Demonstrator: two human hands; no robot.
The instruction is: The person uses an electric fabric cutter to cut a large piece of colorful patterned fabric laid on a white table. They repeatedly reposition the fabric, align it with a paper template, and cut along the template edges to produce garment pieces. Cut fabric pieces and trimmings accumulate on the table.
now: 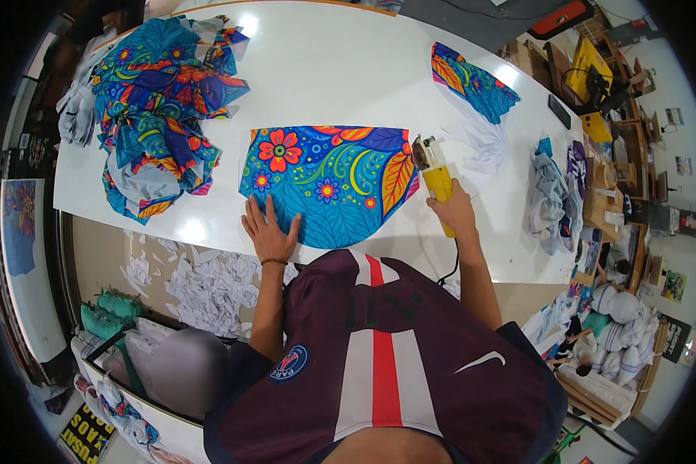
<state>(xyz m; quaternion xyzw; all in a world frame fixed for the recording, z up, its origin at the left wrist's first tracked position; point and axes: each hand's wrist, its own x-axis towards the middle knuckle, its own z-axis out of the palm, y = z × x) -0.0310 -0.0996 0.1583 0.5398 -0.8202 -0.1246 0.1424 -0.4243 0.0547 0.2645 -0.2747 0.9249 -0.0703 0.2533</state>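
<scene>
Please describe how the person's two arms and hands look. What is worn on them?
Both forearms are bare, with no gloves. The left hand has a thin dark beaded bracelet at the wrist. The right hand wears nothing. Short dark maroon sleeves cover the upper arms.

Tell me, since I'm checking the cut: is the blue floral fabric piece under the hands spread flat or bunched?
Spread flat: the blue floral fabric piece lies smooth on the white table, left hand pressing its edge.

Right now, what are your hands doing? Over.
Left hand flat on cloth. Right hand grips yellow cutter at cloth's edge. Nothing in the way.
</scene>
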